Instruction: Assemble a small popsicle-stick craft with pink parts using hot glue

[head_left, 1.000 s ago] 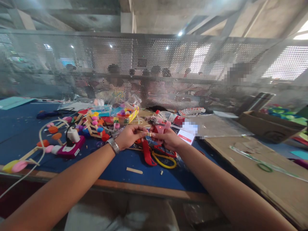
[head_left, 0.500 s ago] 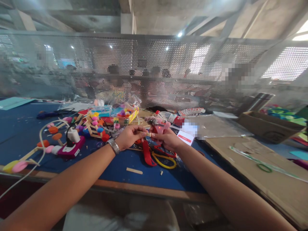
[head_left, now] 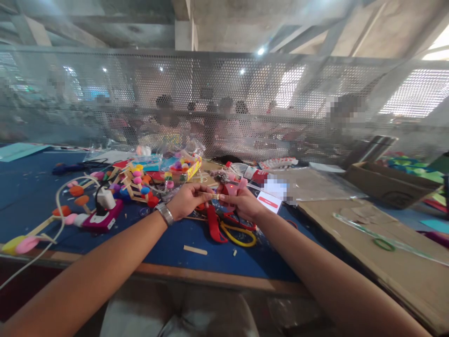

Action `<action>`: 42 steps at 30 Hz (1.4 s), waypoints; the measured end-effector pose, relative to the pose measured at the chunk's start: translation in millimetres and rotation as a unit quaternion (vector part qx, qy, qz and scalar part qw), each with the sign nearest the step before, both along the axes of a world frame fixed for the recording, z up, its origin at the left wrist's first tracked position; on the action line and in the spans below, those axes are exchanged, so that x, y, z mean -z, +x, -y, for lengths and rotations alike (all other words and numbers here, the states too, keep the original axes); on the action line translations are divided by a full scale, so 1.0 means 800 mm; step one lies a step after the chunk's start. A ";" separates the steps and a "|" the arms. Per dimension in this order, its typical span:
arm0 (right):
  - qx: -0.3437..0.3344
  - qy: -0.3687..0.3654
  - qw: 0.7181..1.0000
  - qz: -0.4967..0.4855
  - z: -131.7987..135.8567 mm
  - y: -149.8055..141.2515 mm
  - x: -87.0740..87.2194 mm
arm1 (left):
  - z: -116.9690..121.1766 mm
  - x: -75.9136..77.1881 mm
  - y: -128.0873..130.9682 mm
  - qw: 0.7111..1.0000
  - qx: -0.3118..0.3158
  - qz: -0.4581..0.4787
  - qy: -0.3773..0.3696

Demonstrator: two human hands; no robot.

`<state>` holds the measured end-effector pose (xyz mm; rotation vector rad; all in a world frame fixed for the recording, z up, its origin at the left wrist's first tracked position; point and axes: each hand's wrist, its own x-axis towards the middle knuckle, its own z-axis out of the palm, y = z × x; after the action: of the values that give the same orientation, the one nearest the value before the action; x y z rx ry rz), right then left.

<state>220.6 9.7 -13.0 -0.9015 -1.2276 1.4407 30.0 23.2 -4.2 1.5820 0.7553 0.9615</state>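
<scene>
My left hand (head_left: pixel 185 201), with a metal watch at its wrist, is closed in a pinch on one end of a small wooden craft stick (head_left: pixel 206 194). At the stick's other end, the fingers of my right hand (head_left: pixel 242 202) are closed too, partly covering it. Just behind my right hand is a pink tool with a red light (head_left: pixel 232 188), which looks like a glue gun; my hand hides much of it. Below the hands lie scissors with red and yellow handles (head_left: pixel 238 238). A loose craft stick (head_left: pixel 195 250) rests nearer the table edge.
To the left are a purple power strip (head_left: pixel 103 216) with a white plug and cable, and a craft-stick structure (head_left: pixel 135 186) with coloured pom-poms. A bottle with a red label (head_left: pixel 255 175) lies behind. Cardboard (head_left: pixel 379 243) and a cardboard box (head_left: pixel 393 187) occupy the right.
The hands and the stick between them stay almost in place. The whole view has shifted very slightly.
</scene>
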 end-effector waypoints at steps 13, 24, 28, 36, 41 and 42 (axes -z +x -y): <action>0.000 0.033 0.999 -0.003 0.002 -0.002 -0.001 | -0.002 0.001 0.000 1.000 -0.001 0.013 -0.008; 0.006 0.046 0.999 0.008 0.002 -0.002 0.001 | -0.002 0.001 0.000 1.000 -0.002 0.008 -0.006; 0.003 0.044 0.999 0.013 0.002 -0.002 0.000 | -0.003 0.001 0.000 1.000 -0.002 0.006 0.000; -0.018 0.047 0.997 0.052 -0.005 0.002 0.007 | -0.006 0.002 -0.001 1.000 0.004 0.021 0.000; -0.014 0.054 0.996 0.064 -0.002 0.002 0.004 | -0.004 -0.002 0.000 1.000 0.007 0.025 -0.004; -0.011 0.052 0.997 0.064 -0.001 0.002 0.003 | -0.004 -0.002 0.000 1.000 0.006 0.022 -0.004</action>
<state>222.2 10.9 -15.7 -0.9236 -1.3986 1.3403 30.0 26.1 -2.3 1.5512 0.7167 0.9805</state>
